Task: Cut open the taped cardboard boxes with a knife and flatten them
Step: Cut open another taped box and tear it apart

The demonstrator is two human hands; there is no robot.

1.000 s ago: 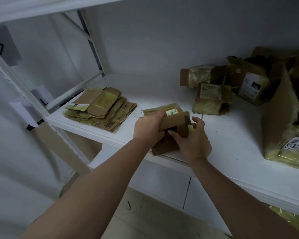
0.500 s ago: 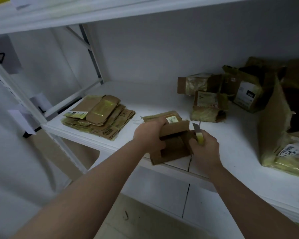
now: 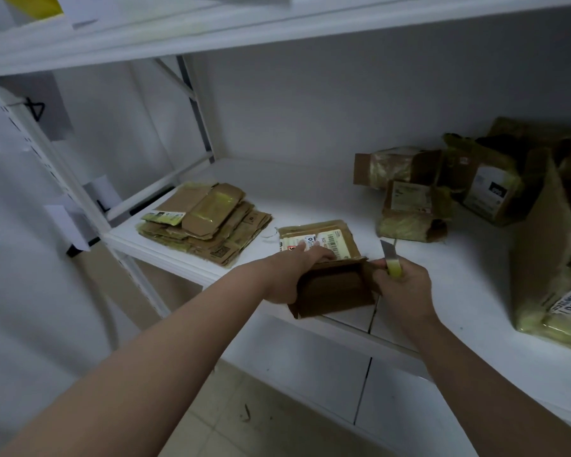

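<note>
- While the person leans over the white metal shelf [image 3: 310,196], over on the left sits a neat stack of flattened brown cardboard boxes with yellowish tape [image 3: 208,225], already done by the look of it.
- Moving in, the left hand [image 3: 290,275] has its fingers laid out across the labelled top of the small brown cardboard box [image 3: 330,282], pressing it down, with the thumb side round the near left edge; I'd call that a holding press more than a pinch.
- That box sits at the shelf's front lip, its near part hanging over the edge towards the person. Its long axis runs roughly left to right, the white barcode label [image 3: 320,242] facing up on the far panel.
- Right of it, the right hand [image 3: 402,288] is curled tight around the yellow-handled utility knife [image 3: 391,258], blade pointing up and away, tilted slightly left, clear of the cardboard.
- The box's right end is the one touching the knife hand, so that hand is nearer the flap there; I judge the next cut needs the blade tipped down and drawn along that right-hand seam, away from the left fingers.
- Risk, as I read it: the pressing fingers lie close to the line.
- Further right, a heap of taped brown boxes not yet opened [image 3: 442,192] waits at the back, and a large torn cardboard carton [image 3: 541,252] stands at the far edge.
</note>
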